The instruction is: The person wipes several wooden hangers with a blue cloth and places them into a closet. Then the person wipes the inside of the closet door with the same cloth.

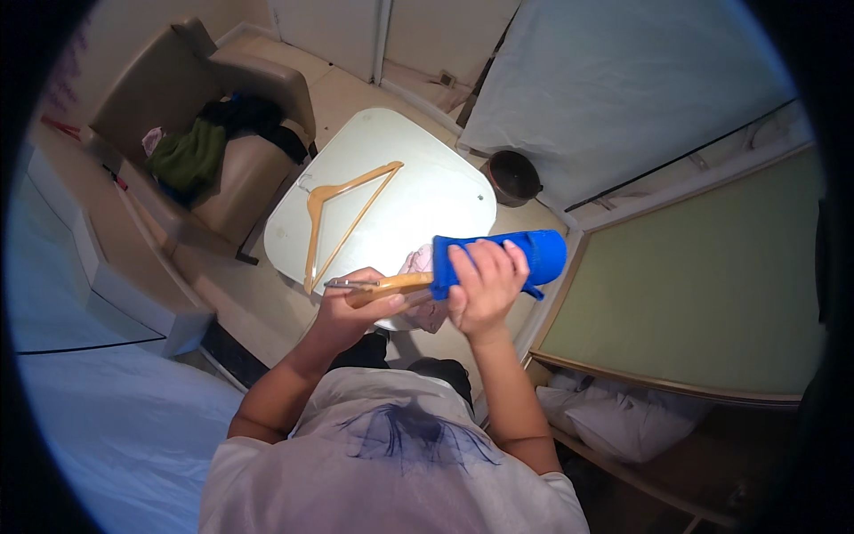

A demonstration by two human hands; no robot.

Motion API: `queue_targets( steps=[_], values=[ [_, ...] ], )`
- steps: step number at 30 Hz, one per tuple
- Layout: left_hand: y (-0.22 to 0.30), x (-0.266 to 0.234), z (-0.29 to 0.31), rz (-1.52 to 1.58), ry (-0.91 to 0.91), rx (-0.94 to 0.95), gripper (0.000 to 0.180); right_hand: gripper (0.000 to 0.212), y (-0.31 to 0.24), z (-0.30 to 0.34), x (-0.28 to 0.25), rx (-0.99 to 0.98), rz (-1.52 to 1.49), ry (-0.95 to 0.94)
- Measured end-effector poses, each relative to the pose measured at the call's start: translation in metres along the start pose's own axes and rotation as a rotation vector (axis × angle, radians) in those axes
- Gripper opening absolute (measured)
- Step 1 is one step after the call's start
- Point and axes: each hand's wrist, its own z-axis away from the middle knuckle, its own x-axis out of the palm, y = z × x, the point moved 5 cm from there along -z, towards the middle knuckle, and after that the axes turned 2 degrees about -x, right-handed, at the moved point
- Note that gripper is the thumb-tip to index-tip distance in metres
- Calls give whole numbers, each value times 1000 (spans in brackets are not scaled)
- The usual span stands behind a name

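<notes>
My left hand [356, 301] is closed around a wooden hanger [405, 283] near its metal hook. My right hand [489, 280] grips a bright blue cloth item [544, 254], bunched or folded into a thick bundle. The free end of the hanger meets the blue cloth; how far it reaches inside is hidden. A second wooden hanger [354, 187] lies flat on the white table [427, 147], its hook to the left. Pale pink patterned cloth [418, 260] sits at the near table edge, partly behind my hands and the held hanger.
A brown armchair [267, 182] at the far left holds a green garment [189, 160] and dark clothes [245, 116]. A dark round bin [513, 176] stands beyond the table's right corner. On the right, a greenish panel [694, 276] sits above a shelf with a white bag [623, 418].
</notes>
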Motion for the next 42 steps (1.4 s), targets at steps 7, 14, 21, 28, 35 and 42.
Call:
queue_targets(
  steps=[7, 14, 21, 28, 35, 42],
  values=[
    [10, -6, 10, -164, -32, 203, 10, 24, 65, 7, -15, 213, 47, 143],
    [-1, 12, -3, 2, -14, 52, 11, 31, -18, -4, -1, 152, -146, 73],
    [-9, 17, -5, 223, 17, -88, 19, 38, 18, -1, -6, 60, -39, 84],
    [-15, 11, -6, 307, -10, -149, 29, 28, 91, 3, -22, 323, 135, 381],
    [-20, 2, -7, 415, -2, -50, 18, 42, 126, 29, -5, 1108, -1541, 883],
    [-17, 15, -10, 295, 46, 51, 19, 48, 94, 26, 8, 930, -2290, 707]
  ],
)
